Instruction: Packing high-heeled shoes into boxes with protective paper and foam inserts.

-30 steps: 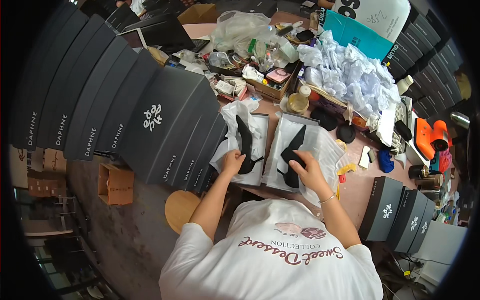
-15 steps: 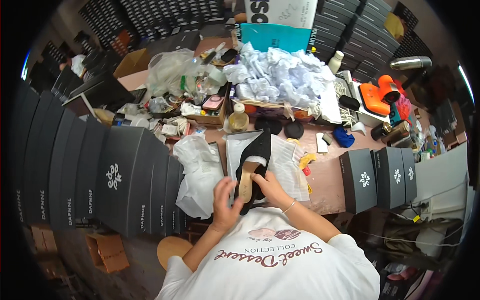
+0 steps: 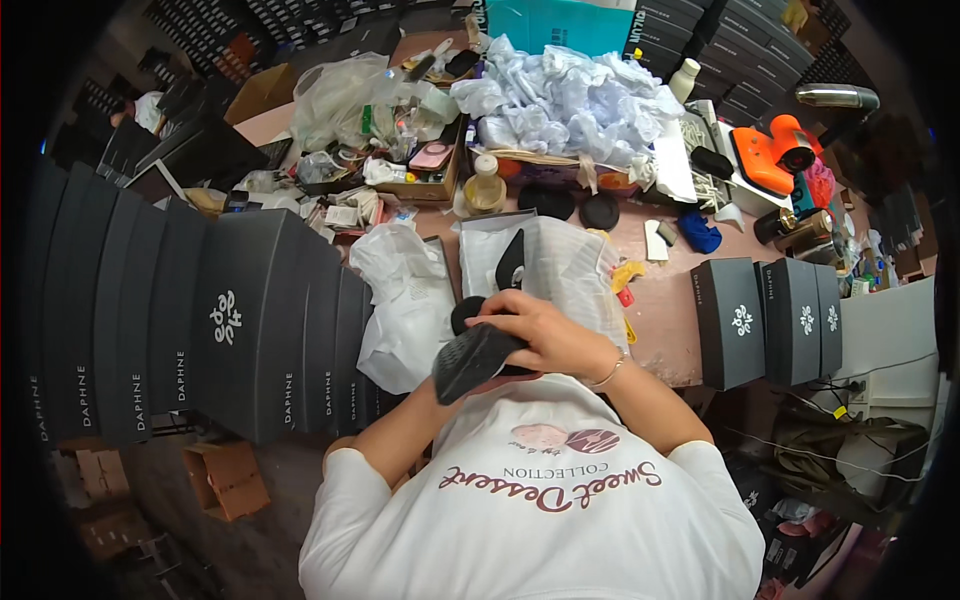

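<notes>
A black shoe is held close to my chest, tilted so that a dark, textured surface faces up. My right hand is wrapped over it from the right, fingers pointing left. By those fingertips shows a rounded black piece; I cannot tell if it belongs to the shoe. My left forearm reaches up to the shoe, but the left hand is hidden beneath it. Just beyond lies another black shoe part on white tissue paper in an open shoebox.
Dark shoeboxes are stacked along the left, and several more stand at the right. White crumpled paper lies left of the open box. Behind are a pale bottle, a heap of tissue and an orange device.
The shoe has been turned over and drawn toward my chest, so its pale insole no longer shows. My right hand has moved over it; my left hand has gone out of sight under it.
</notes>
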`<state>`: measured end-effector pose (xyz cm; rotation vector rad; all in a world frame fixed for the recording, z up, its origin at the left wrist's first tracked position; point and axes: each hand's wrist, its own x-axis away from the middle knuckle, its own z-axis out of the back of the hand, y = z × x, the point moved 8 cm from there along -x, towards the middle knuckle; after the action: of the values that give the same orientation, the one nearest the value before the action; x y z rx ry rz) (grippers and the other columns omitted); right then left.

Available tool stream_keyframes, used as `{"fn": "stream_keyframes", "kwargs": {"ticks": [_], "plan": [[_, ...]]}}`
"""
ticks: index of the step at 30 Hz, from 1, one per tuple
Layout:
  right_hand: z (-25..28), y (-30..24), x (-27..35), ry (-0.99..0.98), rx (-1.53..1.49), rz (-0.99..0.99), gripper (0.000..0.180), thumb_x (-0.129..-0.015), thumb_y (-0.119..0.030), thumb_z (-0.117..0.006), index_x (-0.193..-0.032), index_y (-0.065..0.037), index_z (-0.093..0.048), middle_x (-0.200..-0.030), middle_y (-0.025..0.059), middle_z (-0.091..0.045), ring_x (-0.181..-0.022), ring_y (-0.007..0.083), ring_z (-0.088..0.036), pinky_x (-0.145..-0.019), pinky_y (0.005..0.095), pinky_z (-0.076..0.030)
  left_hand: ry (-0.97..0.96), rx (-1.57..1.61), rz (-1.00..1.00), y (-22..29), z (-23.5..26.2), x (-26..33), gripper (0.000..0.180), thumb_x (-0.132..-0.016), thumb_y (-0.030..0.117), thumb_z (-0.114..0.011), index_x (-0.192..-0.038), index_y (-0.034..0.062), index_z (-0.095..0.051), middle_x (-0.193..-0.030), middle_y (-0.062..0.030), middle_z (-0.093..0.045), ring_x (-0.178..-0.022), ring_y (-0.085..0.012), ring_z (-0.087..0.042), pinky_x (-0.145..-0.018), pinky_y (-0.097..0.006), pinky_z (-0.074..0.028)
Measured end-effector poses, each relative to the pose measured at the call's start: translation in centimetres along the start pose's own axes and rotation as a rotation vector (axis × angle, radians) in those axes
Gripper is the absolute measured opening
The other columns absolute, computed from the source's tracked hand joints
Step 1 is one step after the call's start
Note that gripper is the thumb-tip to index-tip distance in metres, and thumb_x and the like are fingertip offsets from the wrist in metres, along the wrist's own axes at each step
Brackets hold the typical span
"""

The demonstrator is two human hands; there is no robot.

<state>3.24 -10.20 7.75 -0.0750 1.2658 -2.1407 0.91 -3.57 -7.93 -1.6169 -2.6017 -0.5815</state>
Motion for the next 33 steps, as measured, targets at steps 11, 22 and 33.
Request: {"fn": "stream_keyframes", "kwargs": {"ticks": [11, 22, 33], "plan": [[-0.1, 1.2, 4.1, 0.192, 0.548, -0.094, 0.040, -0.079, -0.007, -0.058, -0.118, -0.003, -0.058, -0.112, 0.0146, -0.055, -0.102, 0.0323, -0.054, -0.087, 0.0409, -0.044, 0.652, 0.176, -0.367, 3.4, 2.7, 0.9, 0.035, -0.096, 0.031, -0.044, -0.116, 0.0058, -0.057, -0.113, -0.0115, -0.062, -0.100, -0.0267, -0.062, -0.083, -0.044, -0.054], [2.0, 0.1, 2.4, 0.054, -0.337, -0.264, 0.027, -0.085, -0.001, -0.051, -0.109, -0.001, -0.064, -0.104, 0.0122, -0.060, -0.094, 0.0222, -0.056, -0.083, 0.0294, -0.044, 0.302, -0.068, -0.522, 10.6, 1.2, 0.7, 0.027, -0.088, 0.024, -0.062, -0.109, 0.0083, -0.058, -0.105, -0.0106, -0.063, -0.093, -0.0260, -0.065, -0.083, -0.041, -0.055], [6.9, 9.0, 14.6, 0.362, 0.189, -0.559, 0.028, -0.083, -0.002, -0.055, -0.110, 0.001, -0.062, -0.105, 0.0171, -0.058, -0.094, 0.0337, -0.058, -0.082, 0.0368, -0.046, 0.368, 0.122, -0.235, 6.7, 3.5, -2.1, 0.036, -0.092, 0.029, -0.051, -0.111, -0.0016, -0.056, -0.110, -0.0221, -0.060, -0.100, -0.0459, -0.059, -0.087, -0.058, -0.051]]}}
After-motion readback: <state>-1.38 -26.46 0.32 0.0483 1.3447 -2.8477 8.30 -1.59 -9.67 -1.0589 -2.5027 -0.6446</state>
